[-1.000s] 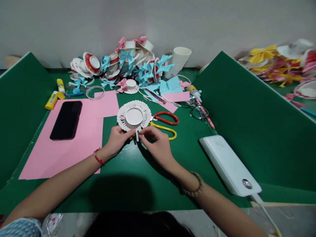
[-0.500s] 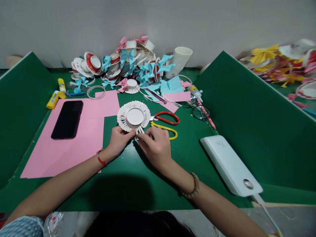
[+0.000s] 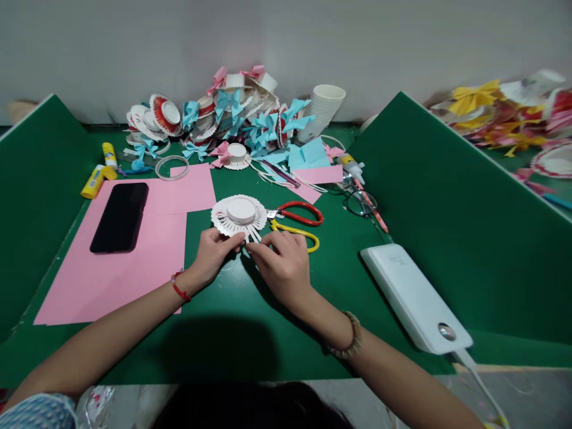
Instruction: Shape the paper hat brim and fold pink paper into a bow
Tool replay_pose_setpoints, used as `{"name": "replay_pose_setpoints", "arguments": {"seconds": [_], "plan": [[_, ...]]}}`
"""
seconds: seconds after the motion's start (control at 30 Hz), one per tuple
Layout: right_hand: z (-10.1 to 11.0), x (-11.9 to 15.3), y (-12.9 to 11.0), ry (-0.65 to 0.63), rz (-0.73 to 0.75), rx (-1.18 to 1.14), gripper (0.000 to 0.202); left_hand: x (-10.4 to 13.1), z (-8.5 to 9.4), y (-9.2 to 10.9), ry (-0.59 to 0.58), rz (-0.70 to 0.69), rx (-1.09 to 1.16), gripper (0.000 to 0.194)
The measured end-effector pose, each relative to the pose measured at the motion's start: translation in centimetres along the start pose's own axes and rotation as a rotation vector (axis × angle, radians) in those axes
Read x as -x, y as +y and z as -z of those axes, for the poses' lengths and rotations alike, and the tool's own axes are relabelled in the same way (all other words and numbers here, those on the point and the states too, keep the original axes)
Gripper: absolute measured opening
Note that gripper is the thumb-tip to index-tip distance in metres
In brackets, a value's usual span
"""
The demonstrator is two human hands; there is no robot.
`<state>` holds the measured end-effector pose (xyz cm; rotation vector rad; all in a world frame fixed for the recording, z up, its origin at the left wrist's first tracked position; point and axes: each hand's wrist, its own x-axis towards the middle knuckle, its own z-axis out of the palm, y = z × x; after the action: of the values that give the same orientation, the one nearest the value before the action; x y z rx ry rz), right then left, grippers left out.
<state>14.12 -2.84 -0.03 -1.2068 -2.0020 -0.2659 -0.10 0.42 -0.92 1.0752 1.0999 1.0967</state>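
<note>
My left hand [image 3: 215,251] pinches the round white scalloped paper piece [image 3: 241,210] at near edge — my right hand [image 3: 286,262] pinches its strips [image 3: 254,234], pointing toward me.

phone [image 3: 120,217] on paper sheets [image 3: 156,262], left of scissors [image 3: 298,225], power bank [image 3: 413,298] far right

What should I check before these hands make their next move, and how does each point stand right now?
1. Left hand holds the scalloped white paper disc by its near edge: ok.
2. Right hand firmly pinches the disc's cut strips: cannot tell; its fingertips hide the contact.
3. Scissors in full view: not ok; the disc hides the blades, and the right hand partly covers the yellow handle.
4. Smartphone away from both hands: ok.
5. White power bank away from both hands: ok.
</note>
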Motion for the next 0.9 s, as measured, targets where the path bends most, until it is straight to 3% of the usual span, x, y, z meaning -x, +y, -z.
{"name": "replay_pose_setpoints", "arguments": {"seconds": [0.3, 0.53, 0.9], "plan": [[0.14, 0.06, -0.16, -0.011, -0.016, -0.075, 0.013, 0.06, -0.44, 0.39, 0.095, -0.061, -0.155, 0.023], [-0.02, -0.21, -0.02, -0.028, -0.385, -0.432, 0.010, 0.26, -0.39, 0.11, 0.090, -0.116, -0.272, 0.014], [0.10, -0.17, 0.33, -0.133, -0.610, -0.573, 0.005, 0.51, -0.52, 0.37, 0.034, -0.144, -0.230, 0.018]]}}
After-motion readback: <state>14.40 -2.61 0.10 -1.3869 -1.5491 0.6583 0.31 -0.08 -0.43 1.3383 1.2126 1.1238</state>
